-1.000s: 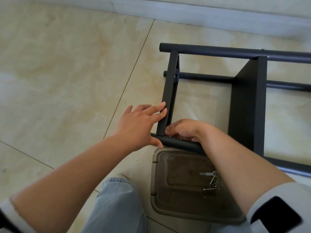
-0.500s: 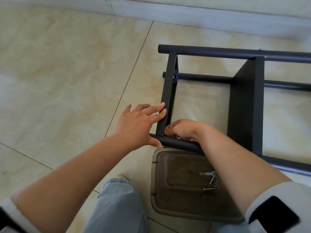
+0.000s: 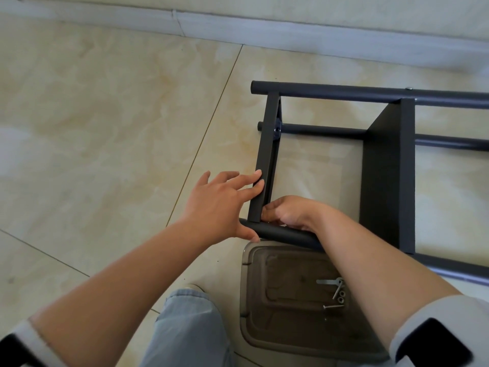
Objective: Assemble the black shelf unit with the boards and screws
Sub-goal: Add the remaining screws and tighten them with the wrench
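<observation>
Left hand (image 3: pixel 219 205) is bracing end board (image 3: pixel 264 165), fingers straight | right hand (image 3: pixel 288 213) is curling at its joint, contents hidden | risk: board is slipping, misaligning screw.

L hand (image 3: pixel 219 205) flat, fingers straight, thumb spread low. R hand (image 3: pixel 287 211) curled, knuckles up. Both forearms bare.

Floor's all glossy beige marble-look tile (image 3: pixel 105 123) with thin dark grout lines (image 3: pixel 206 128) running diagonally. Pale baseboard (image 3: pixel 264 25) along the far wall up top. Soft daylight, a bit of glare on the left tiles.
</observation>
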